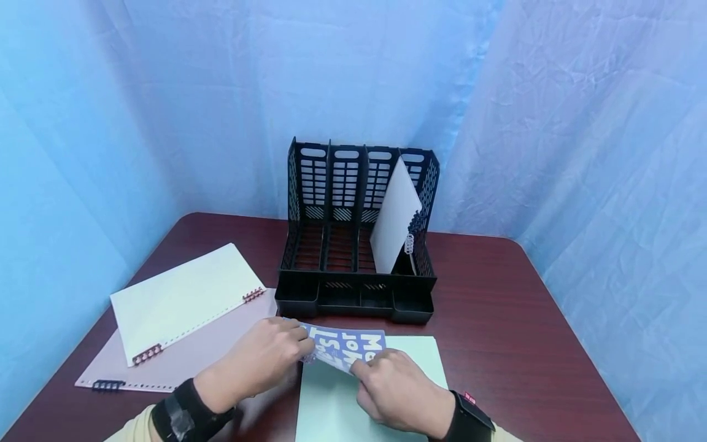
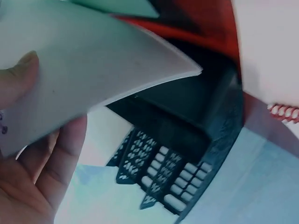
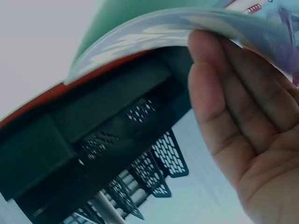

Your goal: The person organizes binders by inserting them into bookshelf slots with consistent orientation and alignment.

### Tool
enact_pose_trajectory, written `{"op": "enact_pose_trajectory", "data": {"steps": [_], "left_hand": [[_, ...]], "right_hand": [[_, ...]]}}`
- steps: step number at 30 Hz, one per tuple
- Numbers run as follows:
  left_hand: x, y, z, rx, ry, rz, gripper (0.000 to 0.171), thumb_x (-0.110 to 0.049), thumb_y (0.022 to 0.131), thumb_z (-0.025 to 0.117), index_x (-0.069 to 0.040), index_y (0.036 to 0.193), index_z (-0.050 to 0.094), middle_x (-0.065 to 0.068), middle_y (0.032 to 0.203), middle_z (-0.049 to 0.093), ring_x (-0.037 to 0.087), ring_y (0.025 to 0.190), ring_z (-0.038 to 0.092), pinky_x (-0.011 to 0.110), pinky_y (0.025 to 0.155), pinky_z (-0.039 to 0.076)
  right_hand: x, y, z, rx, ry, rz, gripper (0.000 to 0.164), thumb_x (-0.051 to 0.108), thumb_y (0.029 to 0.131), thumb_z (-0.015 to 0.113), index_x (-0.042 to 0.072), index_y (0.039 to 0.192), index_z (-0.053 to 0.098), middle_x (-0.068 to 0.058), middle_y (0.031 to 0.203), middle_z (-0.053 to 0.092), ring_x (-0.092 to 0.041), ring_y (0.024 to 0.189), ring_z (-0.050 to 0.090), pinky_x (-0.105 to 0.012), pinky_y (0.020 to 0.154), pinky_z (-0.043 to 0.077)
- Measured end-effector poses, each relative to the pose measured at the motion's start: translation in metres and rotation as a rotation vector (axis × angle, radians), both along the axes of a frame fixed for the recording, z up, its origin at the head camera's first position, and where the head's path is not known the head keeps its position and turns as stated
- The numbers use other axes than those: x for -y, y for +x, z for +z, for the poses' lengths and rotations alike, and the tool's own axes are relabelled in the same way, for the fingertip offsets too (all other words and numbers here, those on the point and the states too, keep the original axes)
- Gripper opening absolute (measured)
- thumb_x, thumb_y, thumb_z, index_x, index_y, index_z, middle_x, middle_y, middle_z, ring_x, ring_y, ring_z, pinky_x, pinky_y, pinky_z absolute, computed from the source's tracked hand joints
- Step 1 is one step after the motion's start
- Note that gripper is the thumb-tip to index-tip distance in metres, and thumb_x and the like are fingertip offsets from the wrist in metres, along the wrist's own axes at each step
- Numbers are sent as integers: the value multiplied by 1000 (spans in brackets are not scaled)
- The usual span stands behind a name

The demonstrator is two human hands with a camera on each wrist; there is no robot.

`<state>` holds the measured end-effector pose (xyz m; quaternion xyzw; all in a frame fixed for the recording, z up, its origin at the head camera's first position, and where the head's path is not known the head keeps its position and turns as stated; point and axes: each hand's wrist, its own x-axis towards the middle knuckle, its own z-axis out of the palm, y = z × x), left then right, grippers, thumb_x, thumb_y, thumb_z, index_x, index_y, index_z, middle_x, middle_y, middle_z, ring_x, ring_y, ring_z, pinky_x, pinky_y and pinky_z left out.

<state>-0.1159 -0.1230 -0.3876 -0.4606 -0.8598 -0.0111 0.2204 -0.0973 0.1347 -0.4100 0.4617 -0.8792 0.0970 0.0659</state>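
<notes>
Blue notebook [image 1: 343,345], left hand [image 1: 272,351] gripping one end, right hand [image 1: 399,390] pinching its near edge

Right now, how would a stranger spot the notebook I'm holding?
Find the black organizer on the table. Just in front, the left hand and right hand hold the notebook. Unlike the pale green sheet beneath, its blue face bears big white lettering.

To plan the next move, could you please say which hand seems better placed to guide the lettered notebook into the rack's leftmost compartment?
Probably the left hand: it grips the lettered notebook at the end nearer the leftmost compartment, and is closer to the rack than the right hand.
</notes>
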Motion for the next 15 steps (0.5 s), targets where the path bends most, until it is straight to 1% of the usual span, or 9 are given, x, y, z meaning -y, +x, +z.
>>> {"op": "enact_pose_trajectory", "data": {"steps": [3,4,7,10,12,15], "left_hand": [[-5,0,9,-18,-49,-11,12,-15,76,77,-19,86,71,-7,79,67,8,68,55,22,55,41],[-7,0,12,-25,-65,-13,13,-19,76,78,-19,88,71,-7,81,68,8,69,55,21,55,39],[-14,0,21,-50,-94,-26,18,-25,75,80,-20,91,72,-7,83,69,8,69,55,20,54,37],[-19,-2,30,-72,-102,-34,20,-27,75,80,-21,92,72,-7,84,69,8,71,56,21,57,39],[-22,-3,36,-98,-107,-45,19,-28,76,80,-21,92,71,-6,85,69,9,74,57,22,60,43],[-25,-4,44,-149,-112,-73,21,-30,76,80,-21,92,70,-6,87,69,9,78,58,23,67,46]], "right_hand": [[2,0,6,-65,-2,-22,13,27,86,61,20,75,58,16,54,42,1,47,32,-18,48,31],[3,0,9,-80,-1,-35,15,29,87,62,20,75,60,15,56,46,1,49,35,-18,49,35],[4,1,18,-96,-22,-92,17,32,87,64,19,78,63,11,64,56,1,53,42,-18,51,40],[5,3,26,-74,-56,-151,13,27,86,66,18,77,62,8,66,59,2,51,42,-15,46,38],[6,5,30,-56,-71,-184,13,23,85,66,18,74,60,7,64,57,2,47,38,-13,42,33],[7,9,37,-27,-64,-228,14,18,84,64,17,71,58,8,59,52,2,42,33,-13,39,29]]}}
